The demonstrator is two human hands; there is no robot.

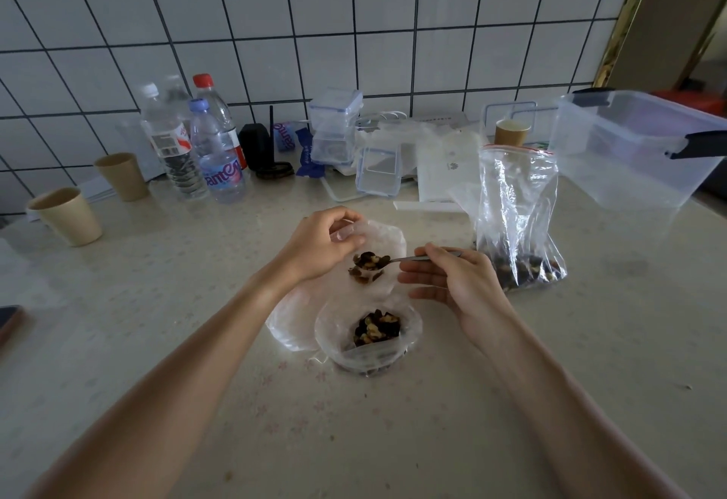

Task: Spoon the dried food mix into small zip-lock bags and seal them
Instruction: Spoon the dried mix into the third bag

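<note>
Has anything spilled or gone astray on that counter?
One small dark crumb lies alone on the pale counter, off to the right, apart from the bags. It looks like a stray bit of mix, though too small to tell. Nothing else stands out.

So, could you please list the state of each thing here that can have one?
Left hand: pinches the small clear zip-lock bag's rim.
Small clear zip-lock bag: mouth held open, some mix inside.
Right hand: holds the metal spoon.
Metal spoon: loaded with mix, over the held bag's mouth.
Nearer small bag: open, part filled, unsealed.
Large red-strip zip bag: upright, open, mix at the bottom.
Big clear plastic tub: lidless.
</note>
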